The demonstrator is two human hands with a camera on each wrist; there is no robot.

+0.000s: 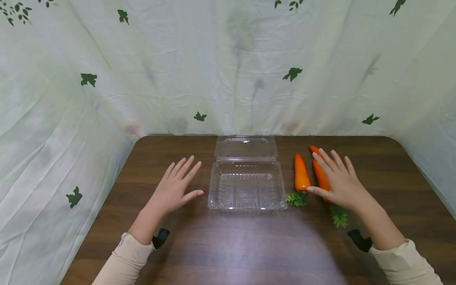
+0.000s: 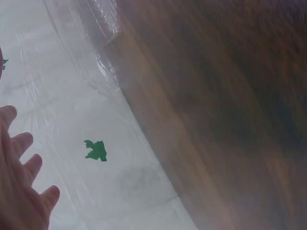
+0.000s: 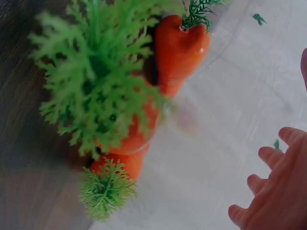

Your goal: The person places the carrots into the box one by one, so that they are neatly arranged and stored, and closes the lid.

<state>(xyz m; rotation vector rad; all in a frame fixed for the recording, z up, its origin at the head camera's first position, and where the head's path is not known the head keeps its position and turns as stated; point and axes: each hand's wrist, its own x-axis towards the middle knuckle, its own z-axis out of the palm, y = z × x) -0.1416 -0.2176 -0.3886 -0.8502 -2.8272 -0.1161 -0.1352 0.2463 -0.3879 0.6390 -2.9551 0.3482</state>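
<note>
Tbl [image 1: 238, 245] – box lid [image 1: 246, 148] nr far edge

Toward the right edge of the brown wooden table [image 1: 231, 245], the right hand [image 1: 340, 186] partly hides two tapered orange carrots [image 1: 320, 179]; the left-wrist view crops the clear rectangular plastic container [image 2: 103, 21].

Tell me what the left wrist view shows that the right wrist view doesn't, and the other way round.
Only the left wrist view: the left hand, its fingers spread, and plainly the ridged side of a clear plastic container at the top.

Only the right wrist view: the orange carrots with their leafy green tops, and the right hand.

Both: the dark wooden table and the pale cloth with green printed shapes.
</note>
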